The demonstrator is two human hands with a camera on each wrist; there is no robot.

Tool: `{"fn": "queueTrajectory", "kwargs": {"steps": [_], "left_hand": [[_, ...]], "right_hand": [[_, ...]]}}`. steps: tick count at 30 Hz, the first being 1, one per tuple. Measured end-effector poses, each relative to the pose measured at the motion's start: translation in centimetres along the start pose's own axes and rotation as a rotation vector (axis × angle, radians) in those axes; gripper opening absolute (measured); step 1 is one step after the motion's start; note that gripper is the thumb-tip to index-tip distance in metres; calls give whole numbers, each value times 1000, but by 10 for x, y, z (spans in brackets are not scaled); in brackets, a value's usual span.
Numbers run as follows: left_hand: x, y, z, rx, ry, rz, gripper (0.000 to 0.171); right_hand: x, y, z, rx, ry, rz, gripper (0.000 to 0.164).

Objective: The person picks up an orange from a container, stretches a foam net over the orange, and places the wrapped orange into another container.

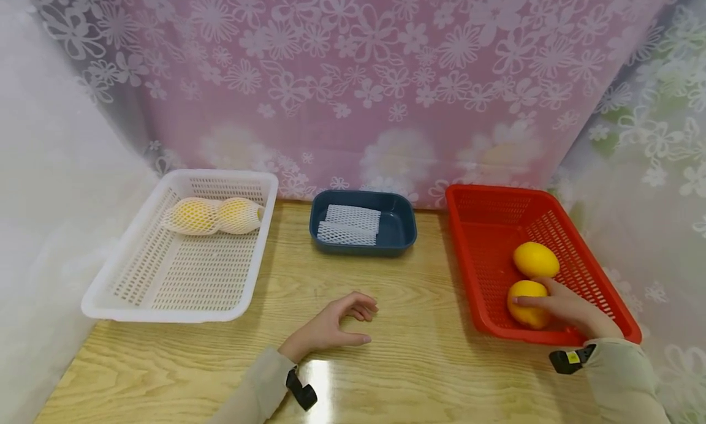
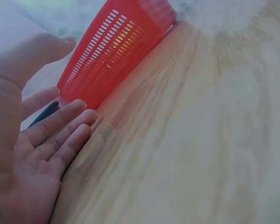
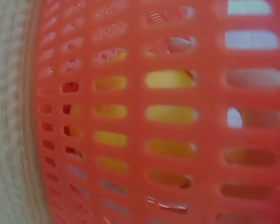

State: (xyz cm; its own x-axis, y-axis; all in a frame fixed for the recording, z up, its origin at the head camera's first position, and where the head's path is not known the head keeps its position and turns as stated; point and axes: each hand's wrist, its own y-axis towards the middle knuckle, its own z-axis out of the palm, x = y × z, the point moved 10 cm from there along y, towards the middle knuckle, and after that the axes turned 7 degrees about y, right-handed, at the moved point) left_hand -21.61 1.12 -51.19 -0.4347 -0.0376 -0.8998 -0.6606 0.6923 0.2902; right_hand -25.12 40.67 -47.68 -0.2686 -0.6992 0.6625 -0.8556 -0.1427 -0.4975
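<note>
Inside the red basket (image 1: 460, 252), my right hand (image 1: 573, 307) grips the nearer of two round yellow fruits (image 1: 526, 317), thumb across its top and fingers round the far side. The other yellow fruit (image 1: 535, 260) lies just behind it. In the right wrist view the basket wall (image 3: 207, 135) hides the hand, and yellow shows through its slots. My left hand (image 1: 331, 326) is over the middle of the wooden table with nothing in it, its fingers loosely bent and the thumb apart. The left wrist view shows its palm (image 2: 23, 186) and spread fingers.
A dark blue tray (image 1: 397, 228) at the back middle holds white foam net sleeves (image 1: 347, 234). On the left stands a white basket (image 1: 256, 252) with two yellow fruits in foam nets (image 1: 190, 217). A pink flowered curtain (image 1: 342, 105) hangs behind the table (image 1: 419, 375).
</note>
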Motion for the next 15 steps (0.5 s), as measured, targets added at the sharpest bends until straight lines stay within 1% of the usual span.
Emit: {"fn": "queueTrajectory", "kwargs": {"steps": [2,10,15], "left_hand": [[1,0,0,0,2,-2,56],[2,1,-1,-2,-7,-19,56],[2,0,0,3,4,-30,57]], "right_hand": [[0,0,1,-1,-9,0,90],[4,-1,-5,-63,-59,-13,87],[12,-10,-9,-99,-16,-27,83]]}}
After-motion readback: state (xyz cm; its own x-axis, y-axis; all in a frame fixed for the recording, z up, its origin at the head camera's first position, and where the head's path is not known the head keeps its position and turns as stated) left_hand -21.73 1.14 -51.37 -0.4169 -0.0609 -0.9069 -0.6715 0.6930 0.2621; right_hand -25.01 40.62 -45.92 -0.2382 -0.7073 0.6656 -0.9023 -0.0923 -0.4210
